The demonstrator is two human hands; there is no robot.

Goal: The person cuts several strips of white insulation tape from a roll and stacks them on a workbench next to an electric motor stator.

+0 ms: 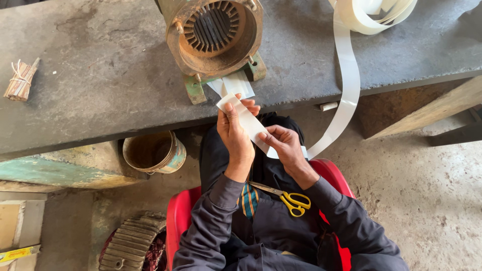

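I sit on a red plastic chair (178,216) at a dark workbench (100,90). Both hands hold a white strip of insulating paper (249,124). My left hand (234,131) pinches its upper end, just below the bench edge. My right hand (282,144) grips the lower part, where the strip runs on as a long ribbon (349,85) up to a loose coil (374,14) on the bench. A rusty motor stator housing (215,31) stands on the bench right above my hands, with cut white pieces (232,85) at its foot. Yellow-handled scissors (286,198) lie on my lap.
A tied bundle of small sticks (20,80) lies at the bench's left end. Under the bench hangs a rusty tin can (153,151). A ribbed metal motor part (133,243) rests on the floor at my left. A wooden plank (427,110) leans at right.
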